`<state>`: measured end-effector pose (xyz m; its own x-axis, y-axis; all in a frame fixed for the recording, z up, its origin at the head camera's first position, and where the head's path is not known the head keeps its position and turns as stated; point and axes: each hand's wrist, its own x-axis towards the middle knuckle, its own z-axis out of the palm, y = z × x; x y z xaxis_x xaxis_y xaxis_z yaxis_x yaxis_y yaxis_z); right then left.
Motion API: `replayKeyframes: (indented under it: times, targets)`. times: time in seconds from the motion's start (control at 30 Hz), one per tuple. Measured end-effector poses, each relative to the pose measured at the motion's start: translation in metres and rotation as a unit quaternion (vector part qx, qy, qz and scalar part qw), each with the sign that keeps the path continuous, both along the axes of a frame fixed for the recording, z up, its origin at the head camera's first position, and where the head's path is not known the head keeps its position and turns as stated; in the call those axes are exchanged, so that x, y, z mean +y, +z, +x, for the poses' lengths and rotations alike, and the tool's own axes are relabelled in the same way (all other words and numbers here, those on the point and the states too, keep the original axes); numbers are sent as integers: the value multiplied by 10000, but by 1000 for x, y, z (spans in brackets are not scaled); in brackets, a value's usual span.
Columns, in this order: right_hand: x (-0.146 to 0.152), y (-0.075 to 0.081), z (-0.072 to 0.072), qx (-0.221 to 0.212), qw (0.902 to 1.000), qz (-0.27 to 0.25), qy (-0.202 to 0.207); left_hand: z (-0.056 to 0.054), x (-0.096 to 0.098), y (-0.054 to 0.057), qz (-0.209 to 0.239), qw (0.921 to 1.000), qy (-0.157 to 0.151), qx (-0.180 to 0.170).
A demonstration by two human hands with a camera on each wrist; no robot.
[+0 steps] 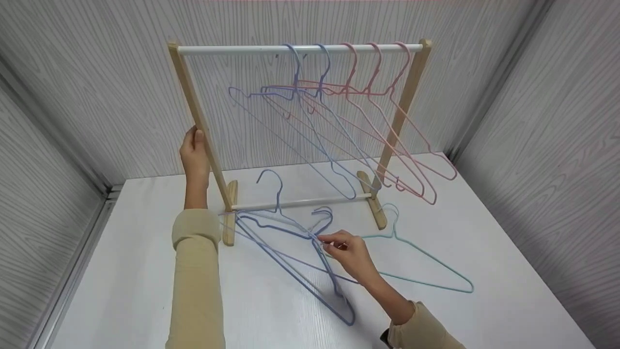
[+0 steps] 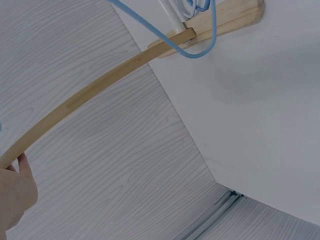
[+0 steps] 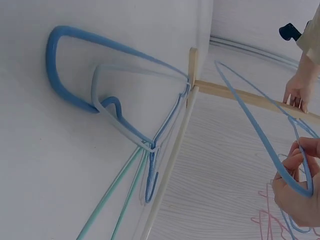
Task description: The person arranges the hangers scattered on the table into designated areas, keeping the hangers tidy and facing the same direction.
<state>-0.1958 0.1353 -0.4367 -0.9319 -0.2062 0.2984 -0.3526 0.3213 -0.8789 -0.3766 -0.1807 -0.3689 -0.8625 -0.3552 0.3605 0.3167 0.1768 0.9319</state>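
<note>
My left hand (image 1: 193, 149) grips the rack's left wooden post (image 1: 190, 92) about halfway up; the left wrist view shows the thumb against the wood (image 2: 75, 102). With my right hand (image 1: 352, 253) I pinch a blue hanger (image 3: 260, 134) near one shoulder end, its hook (image 1: 280, 186) pointing up in the head view. Below it on the white table lie another blue hanger (image 1: 300, 287) and a pale hanger (image 3: 95, 85) overlapping it. A teal hanger (image 1: 436, 260) lies to the right, partly hidden behind my right hand.
Across the top of the rack runs a white rod (image 1: 232, 49), from which two blue hangers (image 1: 325, 63) and three pink hangers (image 1: 375, 63) hang towards the right. The rack's feet (image 1: 372, 201) stand on the table (image 1: 121, 271). Wood-patterned walls (image 1: 97, 58) enclose the back and sides.
</note>
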Motion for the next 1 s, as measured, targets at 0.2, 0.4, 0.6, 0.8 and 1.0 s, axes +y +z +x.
replayKeyframes:
  times: [0.2, 0.4, 0.6, 0.8, 1.0]
  targets:
    - [1, -13, -7, 293, 9989, 44, -361, 4, 2, 3, 30, 10000, 39, 11]
    - [-6, 0, -11, 1441, 9852, 497, -789, 4, 2, 4, 112, 9999, 21, -40]
    - [-11, 21, -14, 2599, 9564, 850, -1022, -1, 0, 0, 47, 9999, 85, -41]
    - [-15, 50, -18, 2936, 9454, 887, -1104, 0, 0, 0, 75, 10000, 50, 37]
    - [-17, 83, -25, 3154, 9356, 935, -1281, 0, 2, 0, -58, 9998, 123, -142]
